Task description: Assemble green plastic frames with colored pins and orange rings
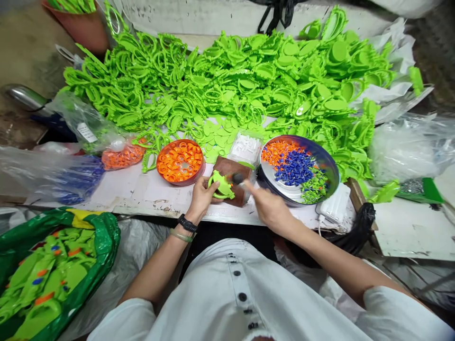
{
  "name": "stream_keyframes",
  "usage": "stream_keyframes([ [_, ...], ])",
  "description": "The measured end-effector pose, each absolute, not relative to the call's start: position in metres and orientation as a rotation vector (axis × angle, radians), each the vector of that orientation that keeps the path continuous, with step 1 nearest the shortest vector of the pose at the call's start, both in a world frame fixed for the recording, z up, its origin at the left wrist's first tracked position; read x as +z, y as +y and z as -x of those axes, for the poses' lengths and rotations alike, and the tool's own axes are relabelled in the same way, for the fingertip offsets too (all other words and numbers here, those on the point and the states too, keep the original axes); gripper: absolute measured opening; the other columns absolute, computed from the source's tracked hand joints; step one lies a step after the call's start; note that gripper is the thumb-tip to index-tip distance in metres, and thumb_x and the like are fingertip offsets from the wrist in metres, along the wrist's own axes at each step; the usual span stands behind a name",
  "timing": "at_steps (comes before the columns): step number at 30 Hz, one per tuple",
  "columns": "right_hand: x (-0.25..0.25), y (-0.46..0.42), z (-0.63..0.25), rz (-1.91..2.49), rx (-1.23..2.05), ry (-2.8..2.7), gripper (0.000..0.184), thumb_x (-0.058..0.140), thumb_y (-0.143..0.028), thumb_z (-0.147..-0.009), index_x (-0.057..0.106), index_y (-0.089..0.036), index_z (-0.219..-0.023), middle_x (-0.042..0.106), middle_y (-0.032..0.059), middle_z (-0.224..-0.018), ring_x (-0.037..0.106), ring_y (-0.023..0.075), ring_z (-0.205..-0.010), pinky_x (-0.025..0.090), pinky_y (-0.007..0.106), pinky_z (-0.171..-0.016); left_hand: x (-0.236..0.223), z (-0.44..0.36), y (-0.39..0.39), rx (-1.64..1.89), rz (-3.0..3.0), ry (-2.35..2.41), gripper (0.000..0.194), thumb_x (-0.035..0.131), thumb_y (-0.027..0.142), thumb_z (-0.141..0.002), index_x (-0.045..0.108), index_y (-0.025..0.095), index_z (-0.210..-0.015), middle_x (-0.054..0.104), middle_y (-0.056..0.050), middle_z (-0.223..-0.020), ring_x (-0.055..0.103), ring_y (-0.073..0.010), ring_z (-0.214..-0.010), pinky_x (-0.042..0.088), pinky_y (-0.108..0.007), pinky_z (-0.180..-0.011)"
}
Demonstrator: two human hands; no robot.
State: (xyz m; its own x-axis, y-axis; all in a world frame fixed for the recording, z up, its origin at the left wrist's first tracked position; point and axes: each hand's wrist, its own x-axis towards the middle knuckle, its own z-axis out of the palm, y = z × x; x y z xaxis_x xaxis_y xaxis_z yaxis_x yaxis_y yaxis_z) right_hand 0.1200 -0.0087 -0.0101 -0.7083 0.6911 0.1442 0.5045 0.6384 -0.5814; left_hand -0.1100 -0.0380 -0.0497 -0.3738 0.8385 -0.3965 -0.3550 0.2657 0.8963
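Note:
My left hand [201, 198] pinches a bright green plastic part [222, 185] against a brown block [231, 170] at the table's front. In my right hand [270, 208], fingers closed, is a small hammer [237, 178]; its dark head, blurred by motion, hovers just right of the green part. Left of the block stands a round tub of orange rings [180, 161]. To its right is a round metal tin [336, 175] with small orange, blue and green pieces in separate heaps. A clear box of small white pieces [245, 148] sits behind the block.
A large pile of green plastic parts [249, 76] covers the table's back. At lower left a green bag [110, 237] holds parts with orange and blue pieces fitted. Clear plastic bags [412, 147] flank both sides. A white power adapter [334, 203] lies beside the tin.

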Motion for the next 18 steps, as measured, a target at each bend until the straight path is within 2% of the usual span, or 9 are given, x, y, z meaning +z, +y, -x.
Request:
stream_keyframes([
  [2,-0.008,-0.014,-0.125,0.948,0.706,-2.532,0.057,0.034,-0.017,-0.097,0.038,-0.025,-0.153,0.071,0.0087,-0.095,0.069,0.0217,-0.077,0.058,0.035,-0.077,-0.05,0.108,-0.039,1.366,-0.482,1.439,0.055,0.086,0.041,-0.064,0.052,0.015,-0.097,0.064,-0.001,-0.082,0.069,-0.017,-0.058,0.06,-0.03,-0.044],
  [5,-0.004,-0.011,-0.125,1.027,0.55,-2.433,0.056,0.033,-0.022,-0.1,0.032,-0.024,-0.156,0.067,0.0124,-0.114,0.068,0.0229,-0.095,0.055,0.035,-0.084,-0.047,0.103,-0.044,1.408,-0.485,1.423,0.057,0.086,0.043,-0.063,0.051,0.016,-0.1,0.064,0.0,-0.083,0.069,-0.0166,-0.058,0.059,-0.029,-0.045],
  [9,-0.015,0.0,-0.112,1.274,0.351,-2.532,0.054,0.036,-0.021,-0.098,0.04,-0.02,-0.152,0.065,0.0116,-0.092,0.063,0.0238,-0.075,0.052,0.035,-0.068,-0.037,0.105,-0.065,1.514,-0.419,1.332,0.059,0.086,0.041,-0.063,0.053,0.019,-0.107,0.068,-0.001,-0.09,0.07,-0.017,-0.064,0.059,-0.028,-0.05],
  [11,-0.023,0.008,-0.097,1.299,0.239,-2.6,0.053,0.039,-0.015,-0.094,0.048,-0.016,-0.147,0.064,0.0141,-0.094,0.061,0.0258,-0.08,0.051,0.038,-0.071,-0.03,0.113,-0.079,1.526,-0.346,1.26,0.058,0.085,0.038,-0.065,0.055,0.019,-0.11,0.071,-0.002,-0.09,0.07,-0.0165,-0.067,0.059,-0.028,-0.056],
  [13,-0.025,0.021,-0.075,1.191,0.145,-2.581,0.049,0.042,-0.013,-0.092,0.055,-0.014,-0.14,0.063,0.0186,-0.113,0.058,0.0301,-0.099,0.049,0.043,-0.083,-0.025,0.124,-0.092,1.587,-0.256,1.193,0.056,0.086,0.032,-0.064,0.059,0.019,-0.11,0.073,-0.002,-0.091,0.071,-0.0158,-0.074,0.06,-0.027,-0.067],
  [15,-0.02,0.039,-0.041,1.006,0.167,-2.548,0.041,0.044,-0.016,-0.094,0.062,-0.015,-0.131,0.06,0.0183,-0.124,0.053,0.031,-0.11,0.045,0.044,-0.091,-0.022,0.135,-0.102,1.655,-0.185,1.131,0.055,0.087,0.026,-0.062,0.061,0.019,-0.109,0.073,-0.003,-0.096,0.071,-0.0168,-0.083,0.059,-0.03,-0.077],
  [18,-0.006,0.069,0.029,0.635,0.398,-2.683,0.032,0.044,-0.018,-0.097,0.068,-0.014,-0.118,0.067,0.0131,-0.104,0.058,0.0235,-0.097,0.044,0.035,-0.089,-0.023,0.147,-0.113,1.66,-0.157,1.097,0.054,0.087,0.024,-0.062,0.06,0.022,-0.108,0.073,-0.001,-0.097,0.072,-0.0191,-0.085,0.059,-0.038,-0.082],
])
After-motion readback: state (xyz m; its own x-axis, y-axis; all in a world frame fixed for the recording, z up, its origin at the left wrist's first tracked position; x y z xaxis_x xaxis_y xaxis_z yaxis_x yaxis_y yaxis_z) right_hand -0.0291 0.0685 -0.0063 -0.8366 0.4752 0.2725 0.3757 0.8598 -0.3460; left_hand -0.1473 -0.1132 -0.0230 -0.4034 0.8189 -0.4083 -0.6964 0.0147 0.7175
